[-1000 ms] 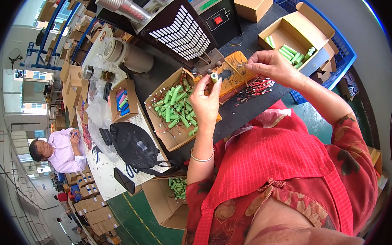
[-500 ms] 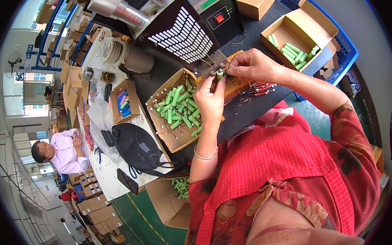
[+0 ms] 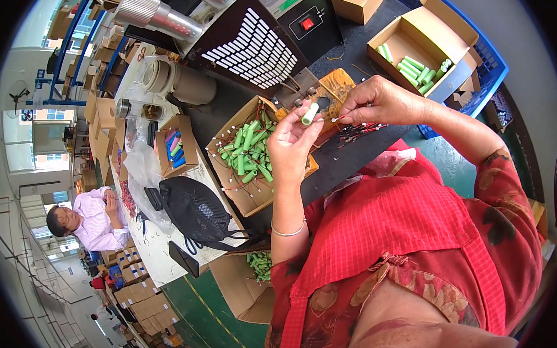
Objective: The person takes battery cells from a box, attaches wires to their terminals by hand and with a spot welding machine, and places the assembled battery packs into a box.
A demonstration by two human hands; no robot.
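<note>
My left hand (image 3: 294,140) holds a light green cylindrical battery cell (image 3: 310,114) between thumb and fingers, tilted with one end toward me. To its right, my right hand (image 3: 384,104) pinches a thin wire lead (image 3: 338,119) whose pale tip points at the cell, a small gap apart. Behind the cell stand the two thin electrode rods (image 3: 290,83) of a black benchtop machine (image 3: 253,48) with a slotted panel. Beneath my right hand lies a pile of red and black wire leads (image 3: 359,133), partly hidden.
Left of my left hand, a cardboard box (image 3: 246,204) holds many green cells with wires. Another open box (image 3: 415,40) with plain green cells sits at the far right, by a blue crate (image 3: 494,71). A black mesh bag (image 3: 196,211) lies on the white table; a person (image 3: 99,219) sits beyond it.
The cell has come away from the electrode rods and is tipped over in my left hand. My right hand has moved right and nearer, toward the leads, and now pinches one.
</note>
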